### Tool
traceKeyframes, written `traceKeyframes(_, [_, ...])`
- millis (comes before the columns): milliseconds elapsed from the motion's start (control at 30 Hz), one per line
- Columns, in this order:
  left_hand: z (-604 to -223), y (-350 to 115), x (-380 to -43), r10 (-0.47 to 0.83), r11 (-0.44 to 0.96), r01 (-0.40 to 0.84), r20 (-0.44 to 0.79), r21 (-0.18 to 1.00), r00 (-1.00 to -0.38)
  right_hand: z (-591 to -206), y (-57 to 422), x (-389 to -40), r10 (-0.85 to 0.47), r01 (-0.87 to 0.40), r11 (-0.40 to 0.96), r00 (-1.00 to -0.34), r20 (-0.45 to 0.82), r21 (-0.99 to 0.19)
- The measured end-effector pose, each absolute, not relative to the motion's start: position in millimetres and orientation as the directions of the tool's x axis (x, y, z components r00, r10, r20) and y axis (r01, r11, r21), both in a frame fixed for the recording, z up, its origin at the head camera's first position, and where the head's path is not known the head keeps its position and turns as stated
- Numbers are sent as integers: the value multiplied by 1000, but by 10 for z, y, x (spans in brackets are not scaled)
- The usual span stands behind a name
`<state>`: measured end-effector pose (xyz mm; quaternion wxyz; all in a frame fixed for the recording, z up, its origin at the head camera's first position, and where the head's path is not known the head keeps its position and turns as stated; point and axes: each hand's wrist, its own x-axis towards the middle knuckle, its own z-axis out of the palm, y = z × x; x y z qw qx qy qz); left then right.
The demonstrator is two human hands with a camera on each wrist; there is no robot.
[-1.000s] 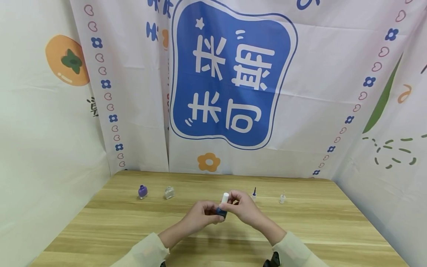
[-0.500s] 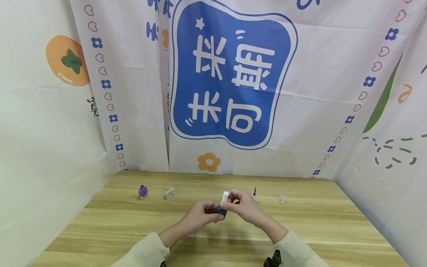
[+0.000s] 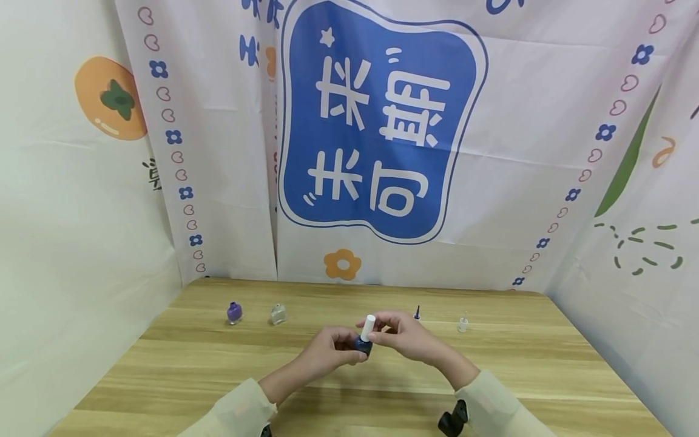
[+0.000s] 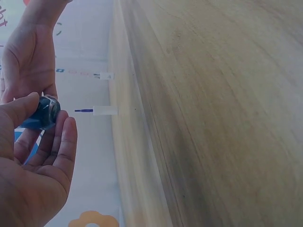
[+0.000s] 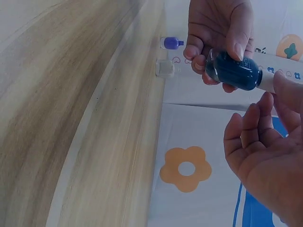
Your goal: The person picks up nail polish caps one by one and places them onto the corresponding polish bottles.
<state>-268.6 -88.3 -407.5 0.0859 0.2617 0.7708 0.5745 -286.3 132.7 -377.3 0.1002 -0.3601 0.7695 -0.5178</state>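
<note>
Wood-grained table leaves wide room both sides; the left hand grips a blue-filled glass bottle, the right hand pinches its white cylindrical cap.

Dark-blue glass bottle partly hidden by left hand; label lettering too small to read. Head view: white cylindrical cap with blue brush, toward wooden table's far edge, mostly behind right hand; near edge cut off.
</note>
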Motion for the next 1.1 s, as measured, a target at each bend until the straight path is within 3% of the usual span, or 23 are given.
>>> traceKeyframes(800, [-4096, -888, -2685, 501, 182, 292, 167, 939, -849, -3840, 1211, -2808, -520, -422, 287, -822, 230, -860])
traceKeyframes(1100, [-4101, -891, -2680, 489, 175, 298, 180, 938, -853, -3618, 1127, -2562, -466, -429, 260, -840, 277, -865])
